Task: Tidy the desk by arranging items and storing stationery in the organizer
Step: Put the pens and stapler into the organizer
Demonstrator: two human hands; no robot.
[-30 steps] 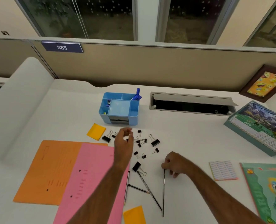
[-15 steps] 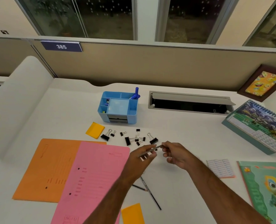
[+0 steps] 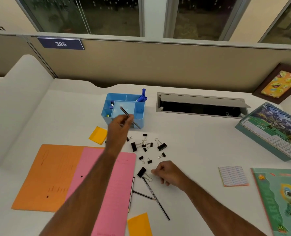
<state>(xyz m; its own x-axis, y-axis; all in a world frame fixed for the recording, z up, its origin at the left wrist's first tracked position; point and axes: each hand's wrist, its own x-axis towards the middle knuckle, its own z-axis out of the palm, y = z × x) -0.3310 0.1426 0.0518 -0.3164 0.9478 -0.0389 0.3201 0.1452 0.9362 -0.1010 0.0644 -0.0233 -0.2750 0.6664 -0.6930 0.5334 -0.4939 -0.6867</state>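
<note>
Pencil (image 3: 130,118) was pinched in the left hand (image 3: 119,126), held tilted above the front edge of the blue organizer (image 3: 139,114), one end over the big middle compartment, the other end sticking out toward the table in front. Left grip was closed on the pencil, fingers curled round it. Organizer stood at table (image 3: 192,142) centre-back; blue pens (image 3: 142,97) stood in its back right compartment, small bits in the left compartments, too small to tell what.

Right hand (image 3: 168,172) rested on the table near the front, fingers curled, fingertips just beside a large binder clip (image 3: 142,172); whether it pinched anything, could not tell. Three more pencils (image 3: 155,198) lay on the table below that clip: a long one running diagonally, a short one crossing toward it, one along the edge of the pink folder (image 3: 114,193).

Black binder clips (image 3: 148,146) of mixed sizes were scattered between organizer and right hand. Pink folder overlapped an orange folder (image 3: 51,176) at left. Yellow sticky pad (image 3: 98,135) lay left of the left hand, another yellow pad (image 3: 139,225) at the bottom edge. At right: desk calendar (image 3: 274,132), small notepad (image 3: 233,176), green notebook (image 3: 281,201) with a parrot. Framed picture (image 3: 280,83) leaned against the partition; open cable tray (image 3: 201,106) right of the organizer.
</note>
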